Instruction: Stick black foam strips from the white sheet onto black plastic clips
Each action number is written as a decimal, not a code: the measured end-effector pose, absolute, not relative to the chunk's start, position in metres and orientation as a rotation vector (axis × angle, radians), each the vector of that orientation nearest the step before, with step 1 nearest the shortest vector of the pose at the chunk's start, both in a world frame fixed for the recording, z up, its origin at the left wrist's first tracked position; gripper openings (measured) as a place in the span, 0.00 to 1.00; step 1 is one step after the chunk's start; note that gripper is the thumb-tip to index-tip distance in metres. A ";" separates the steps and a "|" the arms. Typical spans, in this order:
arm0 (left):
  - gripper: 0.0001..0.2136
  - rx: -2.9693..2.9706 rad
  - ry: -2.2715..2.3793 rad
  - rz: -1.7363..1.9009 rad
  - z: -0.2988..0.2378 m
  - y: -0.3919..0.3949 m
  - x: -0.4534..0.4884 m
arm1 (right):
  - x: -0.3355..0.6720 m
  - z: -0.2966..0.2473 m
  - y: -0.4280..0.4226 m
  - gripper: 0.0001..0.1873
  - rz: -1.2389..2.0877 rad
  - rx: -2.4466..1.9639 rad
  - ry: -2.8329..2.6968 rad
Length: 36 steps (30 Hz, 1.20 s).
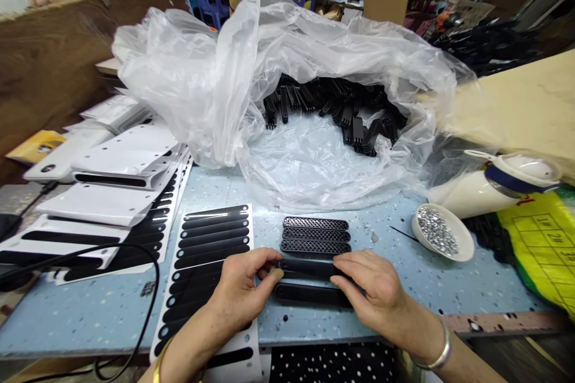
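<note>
A thin black strip [308, 268] with a hole near its left end is stretched between my two hands. My left hand [245, 281] pinches its left end between thumb and fingers. At the other end, the fingers and thumb of my right hand [371, 281] are closed on it. Just in front lies a smooth black plastic bar [309, 295], its right end partly hidden by my right hand. Behind the strip, several black lattice-patterned bars [315, 233] lie side by side. A white sheet of black adhesive strips [213, 236] extends under my left forearm.
A large clear plastic bag [287, 161] gapes open at the back, with many black plastic parts [354, 125] inside. To the right are a white bowl [465, 245] of small metal pieces and a white bottle [467, 191] lying tilted. Stacked sheets [112, 203] and a black cable [155, 287] occupy the left.
</note>
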<state>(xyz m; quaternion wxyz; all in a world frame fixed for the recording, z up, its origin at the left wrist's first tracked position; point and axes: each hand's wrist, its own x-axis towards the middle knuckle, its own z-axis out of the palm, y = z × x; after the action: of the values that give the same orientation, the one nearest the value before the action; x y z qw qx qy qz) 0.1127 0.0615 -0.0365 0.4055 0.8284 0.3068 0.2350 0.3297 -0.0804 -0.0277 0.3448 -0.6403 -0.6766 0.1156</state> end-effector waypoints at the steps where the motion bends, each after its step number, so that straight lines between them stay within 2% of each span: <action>1: 0.07 2.088 0.775 0.594 -0.036 0.062 0.113 | 0.330 -0.028 -0.080 0.09 0.300 -1.663 -1.760; 24: 0.08 2.098 0.777 0.653 -0.032 0.062 0.114 | 0.327 -0.018 -0.074 0.11 0.250 -1.669 -1.826; 36: 0.11 2.399 0.394 0.821 -0.034 0.062 0.110 | 0.327 -0.021 -0.076 0.11 0.247 -1.673 -1.833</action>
<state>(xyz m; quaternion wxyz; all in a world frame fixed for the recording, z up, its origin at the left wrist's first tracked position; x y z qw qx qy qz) 0.1099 0.0617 -0.0342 0.2837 0.8965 0.1471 0.3068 0.3275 -0.0755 -0.0208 0.3181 -0.6358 -0.6969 0.0940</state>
